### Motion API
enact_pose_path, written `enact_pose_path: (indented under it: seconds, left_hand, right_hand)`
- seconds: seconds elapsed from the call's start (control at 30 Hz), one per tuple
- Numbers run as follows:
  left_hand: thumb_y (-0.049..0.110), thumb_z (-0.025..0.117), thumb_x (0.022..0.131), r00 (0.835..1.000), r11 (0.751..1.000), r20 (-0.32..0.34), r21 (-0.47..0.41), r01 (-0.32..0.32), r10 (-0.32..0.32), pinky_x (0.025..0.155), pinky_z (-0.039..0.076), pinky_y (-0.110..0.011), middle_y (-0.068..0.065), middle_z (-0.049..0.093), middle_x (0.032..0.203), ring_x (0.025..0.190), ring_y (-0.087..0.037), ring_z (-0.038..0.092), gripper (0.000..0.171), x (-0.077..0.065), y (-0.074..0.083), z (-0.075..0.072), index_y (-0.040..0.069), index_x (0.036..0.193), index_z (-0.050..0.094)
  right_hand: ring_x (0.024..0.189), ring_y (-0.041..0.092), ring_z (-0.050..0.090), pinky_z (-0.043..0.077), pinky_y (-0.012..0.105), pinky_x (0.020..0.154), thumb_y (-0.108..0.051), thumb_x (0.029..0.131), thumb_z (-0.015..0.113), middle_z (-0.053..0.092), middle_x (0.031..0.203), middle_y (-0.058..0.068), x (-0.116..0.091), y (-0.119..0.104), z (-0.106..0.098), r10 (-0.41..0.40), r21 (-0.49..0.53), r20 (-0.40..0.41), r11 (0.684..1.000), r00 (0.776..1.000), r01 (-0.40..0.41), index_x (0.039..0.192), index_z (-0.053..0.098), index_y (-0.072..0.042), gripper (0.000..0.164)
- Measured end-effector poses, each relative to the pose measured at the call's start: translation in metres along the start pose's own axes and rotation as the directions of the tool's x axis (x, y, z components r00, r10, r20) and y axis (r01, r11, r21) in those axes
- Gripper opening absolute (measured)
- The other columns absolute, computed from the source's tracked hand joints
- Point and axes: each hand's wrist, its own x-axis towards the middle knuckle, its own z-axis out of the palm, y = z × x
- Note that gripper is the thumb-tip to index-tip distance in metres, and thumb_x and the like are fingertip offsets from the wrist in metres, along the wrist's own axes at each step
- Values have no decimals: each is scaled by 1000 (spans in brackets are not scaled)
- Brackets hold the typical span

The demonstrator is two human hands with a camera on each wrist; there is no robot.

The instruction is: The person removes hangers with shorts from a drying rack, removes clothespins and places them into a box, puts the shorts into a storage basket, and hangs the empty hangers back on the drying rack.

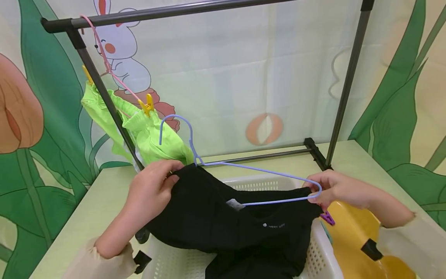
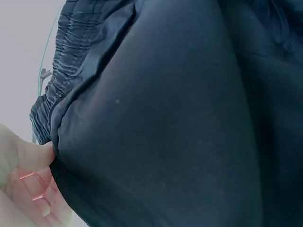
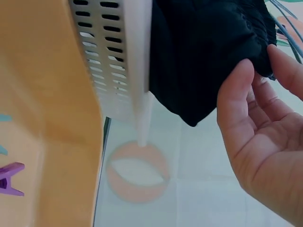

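Black trousers or shorts (image 1: 223,217) with a gathered elastic waistband (image 2: 75,52) are stretched between both hands above a white basket (image 1: 324,248). At the waistband's left end, my left hand (image 1: 153,190) pinches the cloth between thumb and fingers. My right hand (image 1: 331,190) pinches the right end of the waistband, seen closely in the right wrist view. A blue hanger (image 1: 258,167) lies along the waist opening, its hook up at the left and its right end against my right fingers. The hanger's left end is hidden by the black cloth.
A dark rack (image 1: 195,7) stands behind the basket. From its left end hangs a pink hanger (image 1: 120,81) with bright green shorts (image 1: 153,135) held by yellow clips (image 1: 148,104). A yellow bin (image 1: 352,228) with a purple clip (image 3: 9,178) stands at the right.
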Motion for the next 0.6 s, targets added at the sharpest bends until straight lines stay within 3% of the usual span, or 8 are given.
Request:
enact_pose_path:
  seconds: [0.17,0.27,0.6]
  left_hand:
    - [-5,60,77,1000,1000,10,-12,-9,9,72,46,-37,-6,64,89,83,-22,57,19,0,1,3,5,92,63]
    - [-5,60,77,1000,1000,15,-15,-8,9,72,46,-37,-6,64,88,82,-22,57,18,0,2,4,5,92,63]
    - [-4,60,77,999,1000,33,-22,2,-1,72,46,-36,-5,65,89,83,-22,57,19,0,3,9,6,93,63]
  right_hand:
    - [52,16,58,50,37,50,-3,86,52,45,67,-2,5,2,4,50,20,22,999,999,-51,93,49,5,11]
    - [53,13,54,51,33,52,-8,85,56,47,69,-2,8,2,7,79,-14,-3,997,997,-79,95,50,4,17]
    - [56,10,54,51,30,55,-11,87,55,47,68,-2,20,8,17,35,-68,43,997,998,-32,95,48,7,22]
